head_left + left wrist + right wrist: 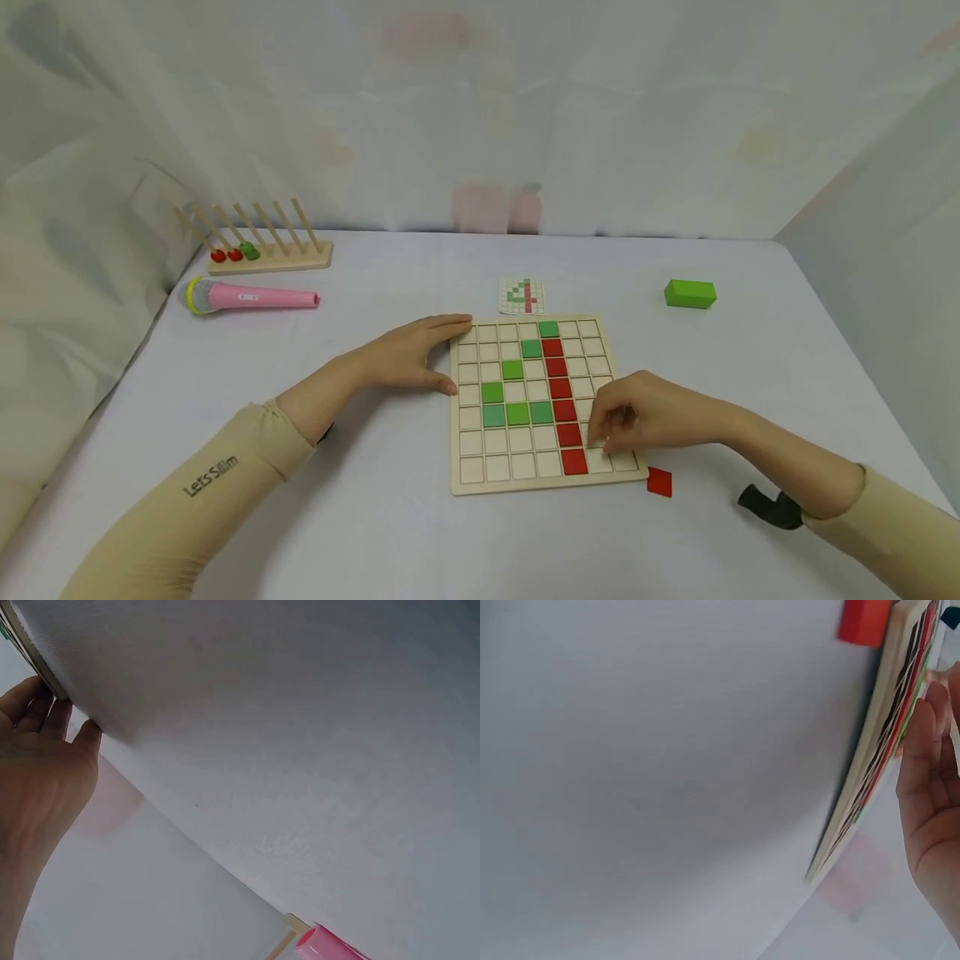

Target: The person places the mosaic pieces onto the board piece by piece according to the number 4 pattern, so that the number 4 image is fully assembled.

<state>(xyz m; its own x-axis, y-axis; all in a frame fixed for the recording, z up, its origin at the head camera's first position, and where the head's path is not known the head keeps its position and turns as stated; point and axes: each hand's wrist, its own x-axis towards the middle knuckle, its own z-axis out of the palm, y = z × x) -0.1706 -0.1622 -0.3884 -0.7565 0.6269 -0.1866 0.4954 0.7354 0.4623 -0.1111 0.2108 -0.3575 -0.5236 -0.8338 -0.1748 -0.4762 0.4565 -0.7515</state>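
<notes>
A square wooden grid board (514, 487) lies flat on the table. Red tiles (559, 388) line one column below a green tile at the top; more green tiles (517, 414) form a diagonal and a short row to the left. My left hand (401, 354) spreads at the board's far left corner, thumb on the left edge, fingers by the top. Over the board's right columns hovers my right hand (637, 412), fingers loosely bent, no tile showing between them. A loose red tile (660, 482) lies beside the near right corner. Behind the board lies a small pattern card (522, 296).
At the back left stands a wooden peg rack (273, 260) with red and green beads. A pink toy microphone (258, 297) lies in front of it. A green block (690, 293) sits at the back right. White cloth walls (637, 125) enclose the table's back and sides.
</notes>
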